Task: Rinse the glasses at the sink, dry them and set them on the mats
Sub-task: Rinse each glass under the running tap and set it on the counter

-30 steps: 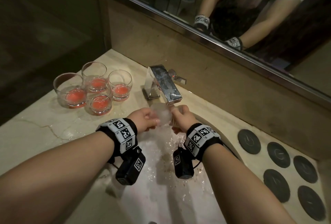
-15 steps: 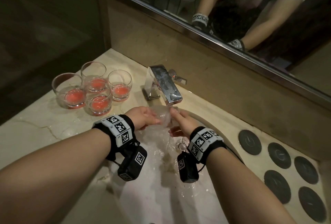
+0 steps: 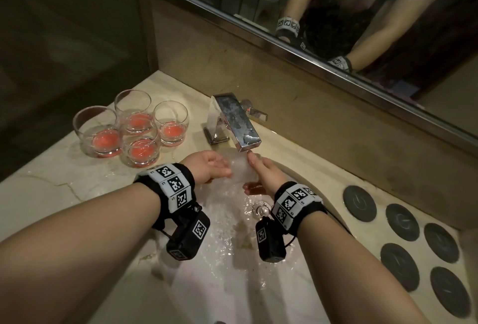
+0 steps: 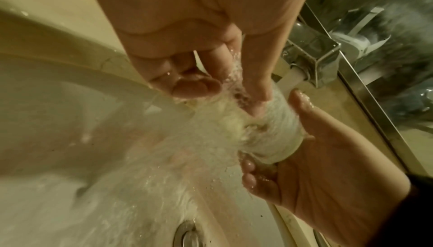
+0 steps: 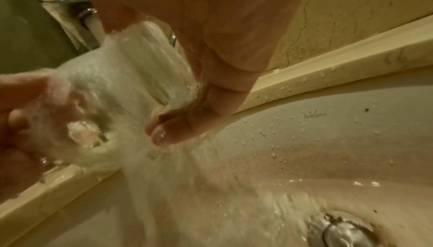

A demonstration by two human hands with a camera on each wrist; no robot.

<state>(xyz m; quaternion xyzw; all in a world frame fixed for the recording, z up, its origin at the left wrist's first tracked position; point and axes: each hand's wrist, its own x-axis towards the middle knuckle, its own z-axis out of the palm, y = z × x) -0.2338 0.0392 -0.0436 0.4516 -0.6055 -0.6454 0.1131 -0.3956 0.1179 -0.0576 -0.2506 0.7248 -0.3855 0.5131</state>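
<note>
A clear glass (image 3: 240, 167) sits under the running faucet (image 3: 238, 124), held between both hands over the sink (image 3: 227, 290). My left hand (image 3: 210, 168) grips its rim, with fingers (image 4: 255, 91) reaching inside the glass (image 4: 274, 121) and water foaming over them. My right hand (image 3: 261, 172) cups the glass from the other side, thumb on top and fingers curled underneath. Several glasses (image 3: 134, 129) with red liquid stand on the counter at the left. Several round dark mats (image 3: 402, 221) lie on the counter at the right.
Water splashes down the white basin toward the metal drain (image 5: 339, 232). A mirror (image 3: 336, 13) runs along the back wall above the faucet. The marble counter (image 3: 51, 189) at the left is wet near the glasses.
Both hands have turned the glass under the stream. My right hand has rotated, so its fingers now lie straighter along the glass.
</note>
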